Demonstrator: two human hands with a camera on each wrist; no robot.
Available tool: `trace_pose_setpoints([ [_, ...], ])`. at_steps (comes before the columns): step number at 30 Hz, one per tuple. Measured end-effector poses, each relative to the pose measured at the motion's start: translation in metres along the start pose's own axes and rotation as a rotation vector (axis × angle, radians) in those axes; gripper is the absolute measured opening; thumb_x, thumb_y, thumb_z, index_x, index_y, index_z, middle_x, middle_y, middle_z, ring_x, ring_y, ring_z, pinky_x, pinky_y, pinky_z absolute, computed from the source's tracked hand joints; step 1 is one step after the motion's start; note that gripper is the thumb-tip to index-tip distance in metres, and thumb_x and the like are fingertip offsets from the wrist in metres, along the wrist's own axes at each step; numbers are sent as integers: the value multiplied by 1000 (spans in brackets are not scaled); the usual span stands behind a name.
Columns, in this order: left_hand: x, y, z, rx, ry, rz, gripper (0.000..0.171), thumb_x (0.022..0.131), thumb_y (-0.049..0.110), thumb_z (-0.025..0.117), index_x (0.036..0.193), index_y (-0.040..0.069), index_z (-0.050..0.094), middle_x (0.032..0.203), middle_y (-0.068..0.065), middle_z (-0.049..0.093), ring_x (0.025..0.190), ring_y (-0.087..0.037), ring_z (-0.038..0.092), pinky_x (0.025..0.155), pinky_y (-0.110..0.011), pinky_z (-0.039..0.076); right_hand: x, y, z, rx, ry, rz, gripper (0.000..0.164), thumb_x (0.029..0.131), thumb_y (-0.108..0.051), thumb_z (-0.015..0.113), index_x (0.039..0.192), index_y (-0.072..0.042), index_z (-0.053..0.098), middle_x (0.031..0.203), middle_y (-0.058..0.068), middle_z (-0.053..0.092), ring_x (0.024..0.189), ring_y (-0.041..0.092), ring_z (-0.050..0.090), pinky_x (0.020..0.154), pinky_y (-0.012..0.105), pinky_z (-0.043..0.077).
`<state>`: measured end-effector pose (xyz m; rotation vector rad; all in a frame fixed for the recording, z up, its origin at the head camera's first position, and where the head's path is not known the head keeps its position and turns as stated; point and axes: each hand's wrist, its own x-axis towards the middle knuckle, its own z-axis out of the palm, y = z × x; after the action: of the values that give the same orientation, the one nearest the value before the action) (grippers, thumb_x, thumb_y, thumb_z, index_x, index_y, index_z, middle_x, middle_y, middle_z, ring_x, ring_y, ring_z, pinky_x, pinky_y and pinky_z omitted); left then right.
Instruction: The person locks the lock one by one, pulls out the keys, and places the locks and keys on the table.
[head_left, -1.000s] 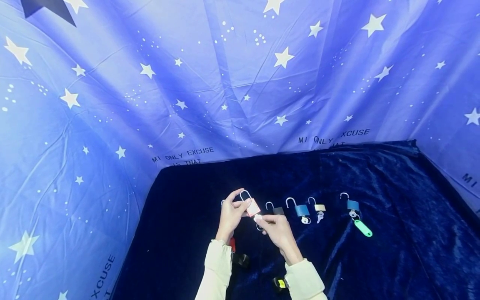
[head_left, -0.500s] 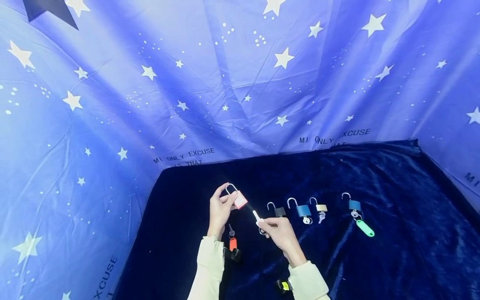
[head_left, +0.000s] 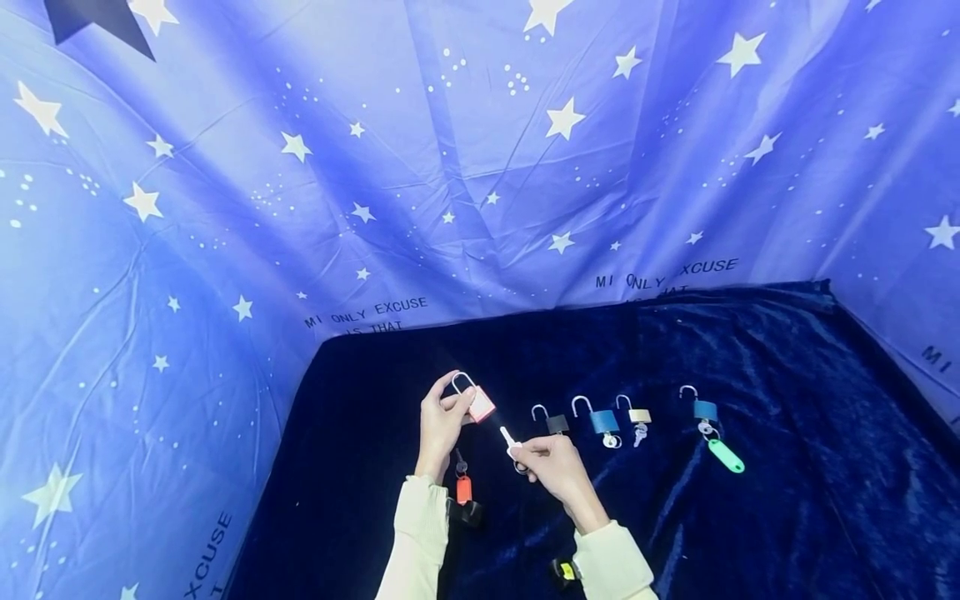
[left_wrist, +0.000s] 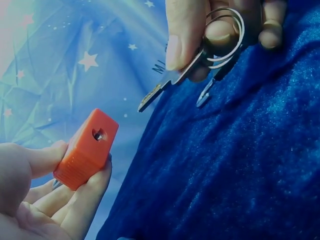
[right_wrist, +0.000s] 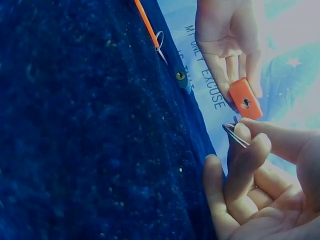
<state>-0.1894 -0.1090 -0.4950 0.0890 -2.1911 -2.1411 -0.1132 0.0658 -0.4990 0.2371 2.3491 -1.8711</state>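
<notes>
My left hand [head_left: 441, 421] holds a red padlock [head_left: 482, 404] between thumb and fingers, its silver shackle pointing up. The padlock's underside [left_wrist: 102, 132] with the keyhole faces the left wrist camera. My right hand [head_left: 555, 467] pinches a silver key [head_left: 507, 436] by its head, its blade aimed toward the padlock but apart from it. From the key hangs a split ring [left_wrist: 241, 35], with a second key [left_wrist: 205, 92] partly hidden by the fingers. The right wrist view shows the ring and the padlock's keyhole [right_wrist: 245, 103], while most of the key is hidden there.
On the dark blue velvet cloth lie a black padlock [head_left: 557, 424], a blue one [head_left: 604, 421], a brass one [head_left: 640, 414] and another blue padlock [head_left: 705, 410] with a green tag [head_left: 726, 456]. A key with an orange tag [head_left: 464, 490] lies by my left wrist. Starry fabric hangs behind.
The key has come out of the red padlock. My left hand has moved left with the padlock, uncovering the orange tag; the right hand has stayed nearly in place.
</notes>
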Motion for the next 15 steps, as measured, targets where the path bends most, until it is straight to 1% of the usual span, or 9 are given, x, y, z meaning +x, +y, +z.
trace_pose_setpoints([
  [5, -2, 1, 0, 8, -18, -4, 52, 93, 8, 68, 141, -1, 49, 97, -27, 73, 70, -17, 71, 63, -31, 61, 2, 3, 2, -14, 5, -20, 15, 86, -16, 75, 83, -2, 77, 65, 4, 68, 51, 10, 55, 56, 24, 45],
  [7, -5, 6, -1, 10, -27, -5, 51, 93, 6, 68, 140, -2, 50, 96, -28, 72, 69, -17, 70, 63, -31, 61, 3, 5, 2, -30, 5, -22, 14, 87, -17, 75, 83, -3, 77, 65, 3, 68, 51, 10, 56, 57, 24, 46],
  [10, -10, 14, 0, 14, -41, -8, 49, 92, 3, 68, 138, -2, 51, 95, -29, 72, 69, -18, 70, 64, -34, 61, 5, 7, 3, -70, 3, -29, 14, 87, -18, 75, 82, -5, 77, 65, 1, 68, 51, 11, 57, 58, 26, 47],
  [12, -10, 13, 1, 10, -48, 7, 48, 92, 4, 68, 137, -1, 52, 94, -27, 73, 70, -16, 70, 64, -33, 61, 5, 8, 2, -109, 7, -43, 14, 87, -19, 75, 80, -7, 77, 63, -1, 67, 50, 10, 58, 59, 26, 46],
  [15, -12, 16, 2, 14, -61, 20, 48, 92, 3, 68, 136, -1, 52, 93, -28, 72, 73, -19, 71, 65, -35, 62, 4, 8, 2, -162, 18, -65, 15, 87, -21, 75, 78, -9, 77, 61, -2, 67, 49, 10, 58, 58, 25, 45],
])
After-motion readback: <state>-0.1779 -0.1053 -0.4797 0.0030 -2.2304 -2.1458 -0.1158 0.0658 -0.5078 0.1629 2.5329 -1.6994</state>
